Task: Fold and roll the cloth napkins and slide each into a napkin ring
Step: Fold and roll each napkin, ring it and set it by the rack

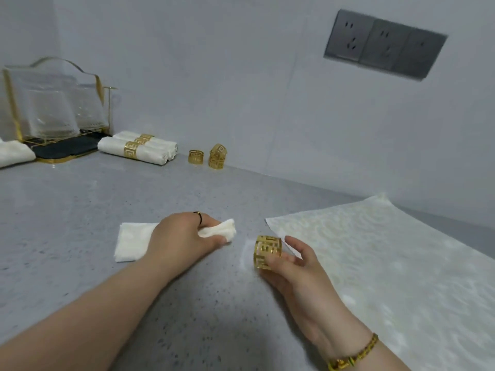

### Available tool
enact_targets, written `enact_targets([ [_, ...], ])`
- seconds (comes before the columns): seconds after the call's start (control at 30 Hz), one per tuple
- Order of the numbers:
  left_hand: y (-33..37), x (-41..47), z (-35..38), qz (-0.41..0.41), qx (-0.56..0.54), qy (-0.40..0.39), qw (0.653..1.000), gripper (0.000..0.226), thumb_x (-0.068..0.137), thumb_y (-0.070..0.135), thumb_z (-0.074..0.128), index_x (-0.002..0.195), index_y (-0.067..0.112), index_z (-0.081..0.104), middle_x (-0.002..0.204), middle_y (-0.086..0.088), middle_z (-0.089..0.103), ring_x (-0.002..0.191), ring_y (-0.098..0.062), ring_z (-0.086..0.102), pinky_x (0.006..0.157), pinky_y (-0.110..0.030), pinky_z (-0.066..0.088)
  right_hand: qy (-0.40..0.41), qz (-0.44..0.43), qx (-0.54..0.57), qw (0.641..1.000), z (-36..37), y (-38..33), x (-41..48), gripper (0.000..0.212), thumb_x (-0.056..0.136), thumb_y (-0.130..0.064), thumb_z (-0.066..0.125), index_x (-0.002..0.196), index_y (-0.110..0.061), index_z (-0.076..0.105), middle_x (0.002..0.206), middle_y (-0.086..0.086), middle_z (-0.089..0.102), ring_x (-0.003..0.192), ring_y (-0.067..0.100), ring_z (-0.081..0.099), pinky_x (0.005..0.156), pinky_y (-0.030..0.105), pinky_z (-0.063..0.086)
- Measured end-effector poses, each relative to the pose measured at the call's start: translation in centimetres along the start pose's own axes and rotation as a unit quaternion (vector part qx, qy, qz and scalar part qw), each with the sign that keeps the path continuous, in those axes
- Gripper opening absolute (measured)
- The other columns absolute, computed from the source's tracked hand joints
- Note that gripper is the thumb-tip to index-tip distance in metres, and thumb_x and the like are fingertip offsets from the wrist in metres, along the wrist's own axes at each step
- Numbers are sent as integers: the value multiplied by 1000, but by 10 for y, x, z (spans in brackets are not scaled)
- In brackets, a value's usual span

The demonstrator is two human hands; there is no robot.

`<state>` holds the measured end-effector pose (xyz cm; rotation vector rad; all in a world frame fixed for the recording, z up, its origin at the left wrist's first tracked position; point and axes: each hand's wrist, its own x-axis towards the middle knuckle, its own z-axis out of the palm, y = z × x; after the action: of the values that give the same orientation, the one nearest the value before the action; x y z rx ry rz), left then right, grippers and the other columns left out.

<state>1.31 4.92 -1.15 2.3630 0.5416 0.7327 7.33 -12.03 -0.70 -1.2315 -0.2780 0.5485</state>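
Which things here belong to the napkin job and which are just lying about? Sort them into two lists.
Job: folded napkin gripped by left hand; napkin ring held by right hand; flat napkin; spare rings; finished rolls.
Lying about: glass rack; wall sockets.

Grey counter (80, 210) with ringed napkins (136, 148), loose rings (195, 157), flat napkin (388, 263), rack (53, 103).

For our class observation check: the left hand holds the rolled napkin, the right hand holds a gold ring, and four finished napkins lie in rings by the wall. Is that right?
Not quite: the head view shows two finished napkins in rings by the wall, not four. The left hand does hold the rolled napkin, and the right hand a gold ring.
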Motion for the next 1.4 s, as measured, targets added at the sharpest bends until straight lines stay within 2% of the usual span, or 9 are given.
enact_targets([
  [0.17, 33, -30, 7, 22, -136, 26, 990, 29, 69, 28, 77, 64, 47, 57, 64, 45, 55, 74, 18, 54, 62, -6, 41, -21, -19, 96, 995, 0, -7, -7, 49, 83, 6, 55, 121, -21, 39, 101, 8, 56, 83, 18, 61, 65, 19, 55],
  [0.43, 35, -33, 6, 1, -209, 27, 978, 30, 68, 10, 77, 65, 37, 64, 62, 32, 64, 64, 13, 58, 58, 1, 41, -120, -38, 19, 992, -5, -5, -2, 39, 81, 8, 57, 110, -18, 51, 117, 12, 56, 90, 16, 62, 82, 27, 53],
  [0.63, 34, -31, 3, 40, -183, -38, 982, 39, 65, 11, 81, 52, 46, 68, 67, 29, 66, 69, 12, 60, 61, 0, 42, -159, -65, -81, 982, -8, -5, -2, 35, 82, 9, 56, 100, -21, 50, 90, -7, 60, 64, -3, 63, 68, 13, 51],
  [0.77, 29, -30, 5, 32, -175, -69, 982, 12, 58, 32, 82, 65, 35, 73, 79, 24, 67, 77, 4, 62, 63, -4, 44, -184, -53, -117, 974, -7, -3, -3, 31, 83, 6, 58, 99, -18, 50, 68, -13, 68, 58, -3, 60, 60, 10, 49],
  [0.87, 28, -29, 6, 38, -145, -56, 987, 23, 69, 17, 78, 70, 36, 64, 80, 24, 66, 80, 4, 59, 66, -8, 43, -172, -53, -109, 978, -6, -2, -2, 32, 82, 7, 57, 101, -18, 48, 79, -12, 65, 61, -4, 62, 60, 9, 49],
  [0.97, 28, -27, 8, 31, -142, -34, 989, 40, 67, 12, 78, 81, 36, 49, 80, 6, 65, 79, 0, 57, 64, -8, 43, -165, -49, -95, 981, -6, -1, 0, 34, 82, 9, 57, 100, -18, 47, 87, -10, 59, 61, -5, 62, 59, 9, 49],
  [1.1, 27, -29, 8, 25, -133, -87, 987, 52, 71, 7, 73, 91, 38, 37, 92, 2, 58, 74, -10, 58, 60, -10, 43, -171, -43, -106, 978, -6, 6, 2, 36, 81, 9, 58, 104, -16, 47, 100, -4, 57, 69, -1, 62, 63, 12, 50],
  [1.3, 35, -32, 18, 83, -69, -152, 983, 88, 64, 21, 79, 110, 59, 15, 107, 44, 14, 92, 27, 36, 73, 7, 33, -176, -26, -99, 979, -5, 10, 4, 40, 81, 7, 60, 113, -11, 44, 112, 6, 56, 82, 10, 63, 66, 18, 54],
  [1.4, 34, -29, 23, 95, -18, -96, 991, 71, 66, 30, 78, 122, 41, 38, 97, 37, 29, 85, 22, 37, 75, 7, 29, -164, -3, -56, 985, -4, 12, 7, 39, 82, -5, 64, 116, -6, 45, 113, 11, 59, 82, 11, 63, 70, 22, 53],
])
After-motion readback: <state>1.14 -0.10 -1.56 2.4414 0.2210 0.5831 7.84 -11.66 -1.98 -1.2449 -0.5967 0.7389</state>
